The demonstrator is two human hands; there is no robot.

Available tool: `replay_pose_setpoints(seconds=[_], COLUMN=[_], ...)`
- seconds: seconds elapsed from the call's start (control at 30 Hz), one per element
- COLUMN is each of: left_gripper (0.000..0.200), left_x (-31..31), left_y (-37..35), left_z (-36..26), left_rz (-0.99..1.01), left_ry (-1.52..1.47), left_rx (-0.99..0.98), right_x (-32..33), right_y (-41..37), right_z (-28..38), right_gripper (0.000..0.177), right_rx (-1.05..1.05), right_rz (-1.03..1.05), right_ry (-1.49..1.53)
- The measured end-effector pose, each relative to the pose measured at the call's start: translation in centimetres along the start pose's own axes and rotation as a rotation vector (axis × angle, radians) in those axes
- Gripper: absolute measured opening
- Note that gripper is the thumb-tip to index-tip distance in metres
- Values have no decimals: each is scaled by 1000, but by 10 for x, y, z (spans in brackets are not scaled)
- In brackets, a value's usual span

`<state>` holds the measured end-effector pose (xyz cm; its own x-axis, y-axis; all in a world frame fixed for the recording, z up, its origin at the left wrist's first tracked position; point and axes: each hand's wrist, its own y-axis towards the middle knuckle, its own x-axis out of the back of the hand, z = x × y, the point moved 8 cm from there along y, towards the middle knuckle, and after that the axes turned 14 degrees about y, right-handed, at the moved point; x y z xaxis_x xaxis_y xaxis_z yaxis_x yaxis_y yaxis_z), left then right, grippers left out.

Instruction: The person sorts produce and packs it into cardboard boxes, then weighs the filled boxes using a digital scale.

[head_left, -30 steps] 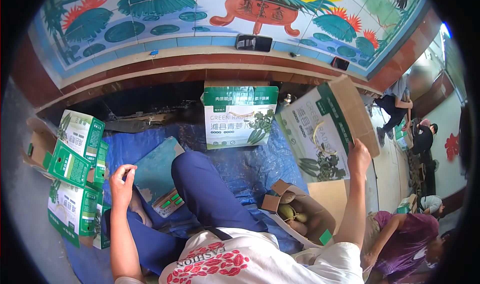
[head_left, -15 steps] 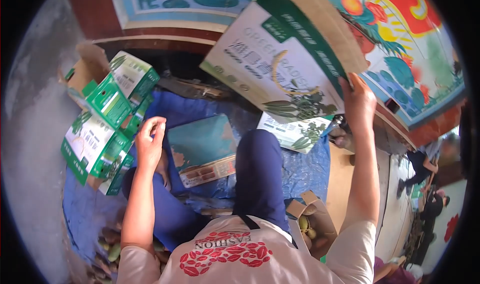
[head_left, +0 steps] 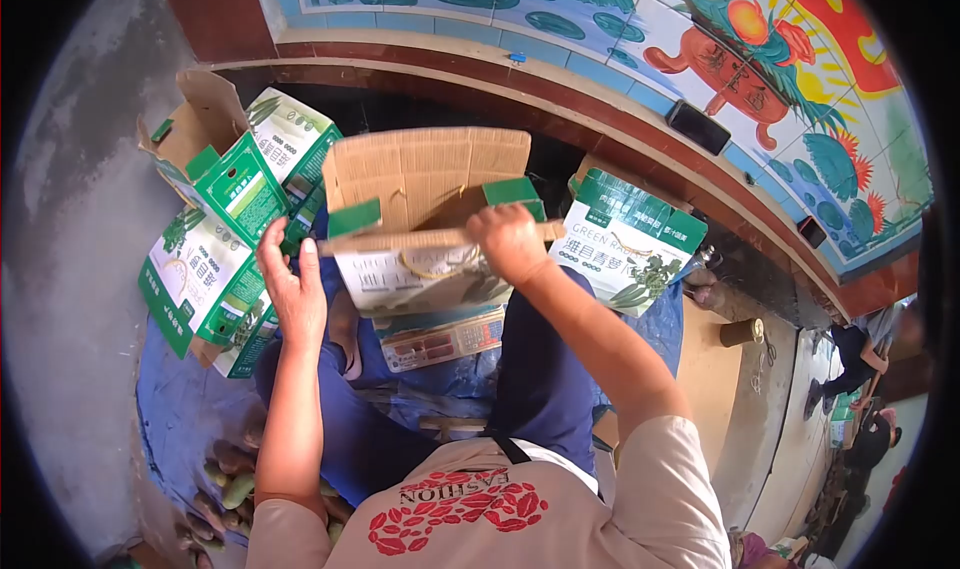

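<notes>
A green and white radish carton (head_left: 430, 284) stands over the scale (head_left: 445, 341), its brown inside showing and its back flap raised. My right hand (head_left: 510, 242) has its fingers wrapped over the carton's front edge at the right. At the carton's left side, my left hand (head_left: 292, 284) has its fingers apart, close to the end of the front flap; whether it touches is unclear. The carton hides most of the scale's top plate.
Several green cartons (head_left: 235, 194) are stacked at the left. Another carton (head_left: 630, 244) lies at the right. Radishes (head_left: 240, 489) are on the blue tarp (head_left: 170, 409). A phone (head_left: 698, 127) rests on the wall ledge. A metal can (head_left: 741, 332) and people (head_left: 855, 364) are farther right.
The carton has come down from the upper right to above the scale and now shows its open top. My right hand moved left and down with it. The view has shifted.
</notes>
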<state>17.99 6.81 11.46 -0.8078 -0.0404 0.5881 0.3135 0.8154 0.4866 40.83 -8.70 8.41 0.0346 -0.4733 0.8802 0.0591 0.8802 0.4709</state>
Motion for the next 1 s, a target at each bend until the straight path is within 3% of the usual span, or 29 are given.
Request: replay_pose_setpoints(seconds=[0.1, 0.3, 0.47, 0.57, 0.67, 0.87, 1.0], left_gripper=[41, 36, 48, 51, 56, 59, 45], left_x=[-10, -46, -71, -81, -85, -90, -89], left_y=[-2, -23, -54, -65, -70, -76, -71], left_z=[-7, -24, -27, -11, -12, -12, -28], left_rz=[29, 421, 718, 996, 1074, 990, 957], left_ry=[72, 225, 367, 285, 340, 422, 381], left_rx=[-101, -282, -439, -146, -237, -355, -404], right_x=[-15, -10, -13, -13, -14, -17, -13], right_y=[-12, -37, -48, -47, -46, -48, -52], right_z=[22, 35, 41, 42, 38, 28, 29], right_gripper=[1, 4, 4, 6, 8, 8, 9], right_rx=[42, 44, 56, 91, 115, 95, 40], right_rz=[82, 162, 245, 244, 225, 196, 213], right_ry=[28, 149, 126, 91, 68, 64, 52])
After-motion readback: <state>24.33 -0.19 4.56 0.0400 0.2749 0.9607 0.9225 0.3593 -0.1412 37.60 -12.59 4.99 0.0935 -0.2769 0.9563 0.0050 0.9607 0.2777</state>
